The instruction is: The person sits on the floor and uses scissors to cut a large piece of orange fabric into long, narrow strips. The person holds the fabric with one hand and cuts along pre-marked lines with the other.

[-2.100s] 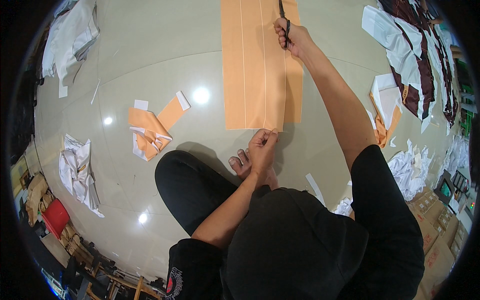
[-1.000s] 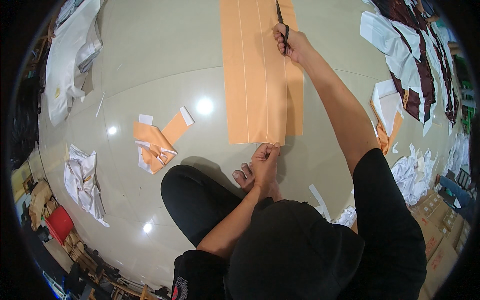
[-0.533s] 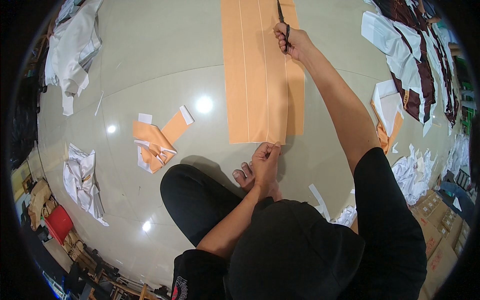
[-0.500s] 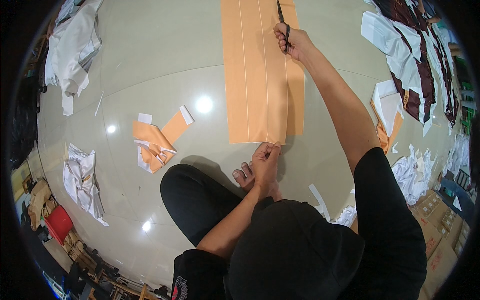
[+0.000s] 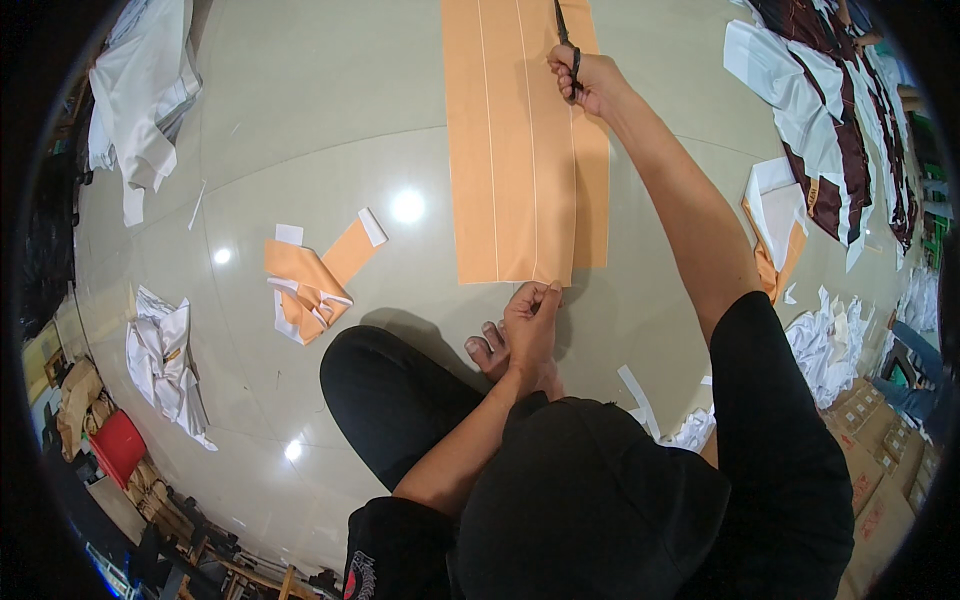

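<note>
A long orange fabric piece (image 5: 485,180) with pale lengthwise lines lies on the floor before me, its right part doubled in a layer. My right hand (image 5: 585,80) grips black scissors (image 5: 561,22) over its upper right part, blades pointing away from me. My left hand (image 5: 533,318) pinches the near edge of the fabric between thumb and fingertips, just above my bare foot (image 5: 480,352). Left of the piece lies a crumpled orange and white bundle (image 5: 305,285); at the right is another folded orange and white piece (image 5: 775,225).
White cloth piles lie upper left (image 5: 145,90), lower left (image 5: 163,360) and right (image 5: 825,340). Maroon and white fabric (image 5: 820,130) spreads upper right. A red chair seat (image 5: 118,448) is lower left; cardboard boxes (image 5: 875,490) and another person's jeans-clad leg (image 5: 915,390) are at the right.
The whole view has shifted, the floor sitting lower in the picture. My right hand has edged slightly farther along the fabric with the scissors. A jeans-clad leg has appeared at the right.
</note>
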Tool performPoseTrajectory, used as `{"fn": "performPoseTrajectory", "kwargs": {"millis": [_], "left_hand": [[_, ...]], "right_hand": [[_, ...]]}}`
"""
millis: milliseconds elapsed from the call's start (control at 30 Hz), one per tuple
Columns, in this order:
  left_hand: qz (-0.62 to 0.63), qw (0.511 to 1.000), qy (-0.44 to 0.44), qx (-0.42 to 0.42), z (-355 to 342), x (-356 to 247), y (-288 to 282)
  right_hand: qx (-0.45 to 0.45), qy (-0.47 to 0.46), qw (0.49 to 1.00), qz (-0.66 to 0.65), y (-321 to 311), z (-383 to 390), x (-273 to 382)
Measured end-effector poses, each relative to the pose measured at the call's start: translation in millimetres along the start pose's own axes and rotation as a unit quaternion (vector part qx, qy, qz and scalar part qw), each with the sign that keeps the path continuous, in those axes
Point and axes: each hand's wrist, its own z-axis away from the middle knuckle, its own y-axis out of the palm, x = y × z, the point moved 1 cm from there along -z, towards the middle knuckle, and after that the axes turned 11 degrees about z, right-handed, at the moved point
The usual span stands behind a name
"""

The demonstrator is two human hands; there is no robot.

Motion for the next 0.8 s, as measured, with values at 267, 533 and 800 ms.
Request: {"fn": "performPoseTrajectory", "kwargs": {"millis": [267, 533, 800], "left_hand": [[-0.01, 1.0, -0.007, -0.006, 1, -3, 2], [0.0, 1.0, -0.014, -0.012, 1, -2, 2], [-0.001, 1.0, -0.02, -0.015, 3, -4, 4]], "right_hand": [[-0.006, -0.008, 1.0, -0.006, 1, 4, 9], [0.001, -0.017, 1.0, 0.023, 2, -4, 16], [0.001, -0.031, 0.999, 0.015, 1, -17, 16]]}}
